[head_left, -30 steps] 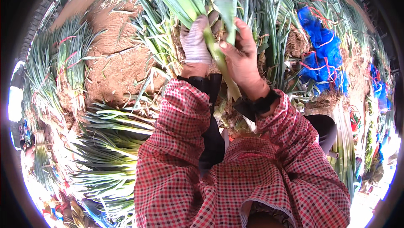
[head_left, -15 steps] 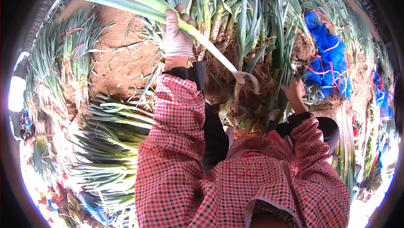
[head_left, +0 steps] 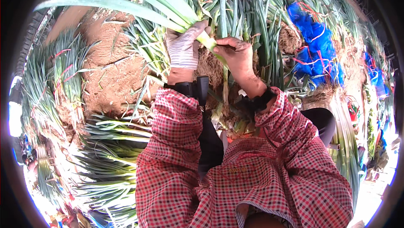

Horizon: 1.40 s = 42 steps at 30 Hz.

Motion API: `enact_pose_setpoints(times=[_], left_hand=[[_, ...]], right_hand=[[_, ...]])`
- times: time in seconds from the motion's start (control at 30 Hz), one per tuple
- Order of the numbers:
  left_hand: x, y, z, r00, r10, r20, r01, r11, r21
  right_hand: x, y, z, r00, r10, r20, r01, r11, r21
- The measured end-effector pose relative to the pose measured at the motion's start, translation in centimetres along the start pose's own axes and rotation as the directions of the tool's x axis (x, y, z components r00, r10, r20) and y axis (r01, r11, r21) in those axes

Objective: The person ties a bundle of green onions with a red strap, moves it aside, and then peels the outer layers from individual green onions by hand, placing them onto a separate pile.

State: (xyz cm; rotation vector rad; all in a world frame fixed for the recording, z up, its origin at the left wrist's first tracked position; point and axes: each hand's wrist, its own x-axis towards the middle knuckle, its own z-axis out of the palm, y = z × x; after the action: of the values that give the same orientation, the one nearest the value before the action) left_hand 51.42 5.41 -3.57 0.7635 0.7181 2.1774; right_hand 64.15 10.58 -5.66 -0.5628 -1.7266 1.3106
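Note:
My left hand, in a striped, pale glove, is closed around a large green onion. Its long green leaves fan out to the upper left. My right hand is bare and pinches the same onion's stalk just below the glove, with thumb and fingertips on its outer layer. The stalk's lower end is mostly hidden by the right hand. Beneath and beyond both hands, untrimmed green onions with shaggy roots stand in a dense pile.
On my left lies a stack of green onions, their pale ends toward me. Tied bundles stand farther left beside bare brown soil. Blue netting with pink ties lies at the right, near a bundle of long stalks.
My right hand has come up and left from the pile to the onion's stalk and pinches it. The onion's white end, visible earlier, is now mostly covered. My view has shifted slightly.

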Motion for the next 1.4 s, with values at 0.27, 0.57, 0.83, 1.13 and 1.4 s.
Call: enact_pose_setpoints(times=[0.27,0.57,0.83,1.13,1.4], left_hand=[[0.4,0.4,0.3,0.946,0.146,-0.29,-0.128,0.988,0.08],[1.9,2.6,-7.5,0.995,0.06,-0.085,-0.09,0.91,-0.404],[1.5,3.9,-6.8,0.893,0.26,-0.367,-0.306,0.949,-0.074],[0.9,7.3,-13.5,0.776,0.306,-0.552,-0.409,0.91,-0.07],[0.0,8.4,-10.5,0.355,0.53,-0.77,-0.483,0.81,0.334]], right_hand=[[-1.9,0.2,-0.3,0.948,-0.302,0.101,0.318,0.894,-0.315],[-5.2,-1.7,-4.0,0.912,-0.065,0.405,-0.24,0.717,0.655],[-9.8,-0.7,-10.3,0.922,0.015,0.386,-0.19,0.888,0.418],[-14.6,2.8,-21.4,0.922,0.379,0.084,-0.364,0.769,0.525],[-16.3,10.9,-32.8,0.761,0.556,-0.335,-0.649,0.647,-0.4]])
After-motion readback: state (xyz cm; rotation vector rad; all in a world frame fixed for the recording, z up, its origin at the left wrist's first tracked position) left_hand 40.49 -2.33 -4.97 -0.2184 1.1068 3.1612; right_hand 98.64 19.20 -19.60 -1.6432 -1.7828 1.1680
